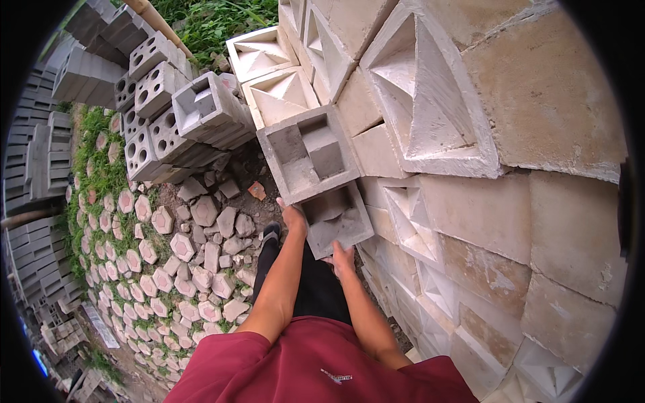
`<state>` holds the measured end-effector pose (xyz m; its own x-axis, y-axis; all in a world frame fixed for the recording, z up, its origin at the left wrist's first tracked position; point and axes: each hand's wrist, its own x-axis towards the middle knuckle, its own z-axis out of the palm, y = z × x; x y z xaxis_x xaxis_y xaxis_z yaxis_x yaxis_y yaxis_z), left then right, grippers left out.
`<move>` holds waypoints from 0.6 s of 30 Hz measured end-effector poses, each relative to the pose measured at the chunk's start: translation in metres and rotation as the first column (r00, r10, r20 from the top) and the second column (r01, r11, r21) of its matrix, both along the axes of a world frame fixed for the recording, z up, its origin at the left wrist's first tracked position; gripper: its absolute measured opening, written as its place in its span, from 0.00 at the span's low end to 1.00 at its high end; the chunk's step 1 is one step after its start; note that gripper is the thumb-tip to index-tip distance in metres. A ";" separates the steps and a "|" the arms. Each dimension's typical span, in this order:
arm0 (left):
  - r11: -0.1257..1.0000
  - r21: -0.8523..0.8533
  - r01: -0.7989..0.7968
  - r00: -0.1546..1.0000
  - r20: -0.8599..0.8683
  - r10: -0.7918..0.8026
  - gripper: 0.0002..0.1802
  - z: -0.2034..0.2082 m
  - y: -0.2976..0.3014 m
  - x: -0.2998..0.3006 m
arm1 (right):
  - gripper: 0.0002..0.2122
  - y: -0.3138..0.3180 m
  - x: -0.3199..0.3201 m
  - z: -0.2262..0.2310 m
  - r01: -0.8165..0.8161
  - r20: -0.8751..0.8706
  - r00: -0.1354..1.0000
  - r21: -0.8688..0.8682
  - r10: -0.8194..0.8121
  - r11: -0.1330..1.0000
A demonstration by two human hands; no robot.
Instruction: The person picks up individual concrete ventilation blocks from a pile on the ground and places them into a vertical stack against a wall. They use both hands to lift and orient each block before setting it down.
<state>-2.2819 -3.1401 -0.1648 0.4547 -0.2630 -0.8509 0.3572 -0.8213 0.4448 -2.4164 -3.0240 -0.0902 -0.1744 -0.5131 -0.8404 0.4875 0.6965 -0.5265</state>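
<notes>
A grey concrete block (340, 232) with a recessed face is between my hands, in front of my legs. My left hand (293, 218) grips its left side, close to the lower corner of another block; the fingertips are partly hidden. At the near edge, my right hand (341, 260) is closed on the block, its fingers partly underneath. Directly beyond, and touching or nearly touching it, is a second grey block (274, 144) with similar square recesses. That one stands against a row of pale blocks with triangular recesses (279, 94).
Tall stacks of pale blocks (484, 201) rise close on my right. Grey blocks with round holes (158, 91) are piled at the far left. Hexagonal pavers (161, 219) set in grass and loose broken stones (205, 211) cover the ground to my left. My shoe (271, 232) is beside the rubble.
</notes>
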 end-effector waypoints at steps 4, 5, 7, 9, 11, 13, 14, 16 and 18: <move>0.999 0.016 -0.044 0.998 0.040 0.043 0.53 0.004 0.005 -0.001 | 0.34 0.013 -0.029 -0.013 -0.023 -0.004 1.000 0.043 0.023 0.999; 0.994 -0.086 -0.074 0.997 -0.023 0.072 0.54 0.005 0.009 0.000 | 0.40 0.013 -0.036 -0.018 0.252 0.046 0.966 0.077 -0.255 0.965; 0.995 -0.090 0.034 0.998 0.062 -0.028 0.55 0.018 0.013 -0.009 | 0.39 0.012 -0.050 -0.031 0.460 0.073 0.879 0.137 -0.472 0.877; 0.994 0.053 0.098 0.985 0.136 -0.104 0.48 0.032 0.007 -0.013 | 0.37 0.022 -0.055 -0.049 0.620 0.071 0.745 0.294 -0.664 0.727; 0.970 0.206 0.132 0.964 0.200 -0.174 0.42 0.034 0.013 -0.015 | 0.38 0.026 -0.051 -0.060 0.638 0.070 0.718 0.332 -0.693 0.695; 0.833 0.225 0.506 0.680 0.490 -0.546 0.25 0.019 0.019 -0.011 | 0.36 0.004 -0.034 -0.054 0.665 0.176 0.664 0.306 -0.727 0.681; 0.836 0.210 0.507 0.683 0.494 -0.539 0.25 0.022 0.009 -0.017 | 0.33 -0.015 -0.038 -0.076 0.518 0.415 0.799 -0.106 -0.436 0.849; 0.699 0.246 0.672 0.531 0.499 -0.685 0.20 0.009 0.028 -0.007 | 0.31 -0.024 -0.028 -0.071 0.622 0.354 0.712 0.085 -0.607 0.779; 0.733 0.227 0.641 0.507 0.592 -0.626 0.17 0.005 0.035 -0.014 | 0.30 -0.024 -0.031 -0.056 0.575 0.645 0.634 -0.025 -0.427 0.817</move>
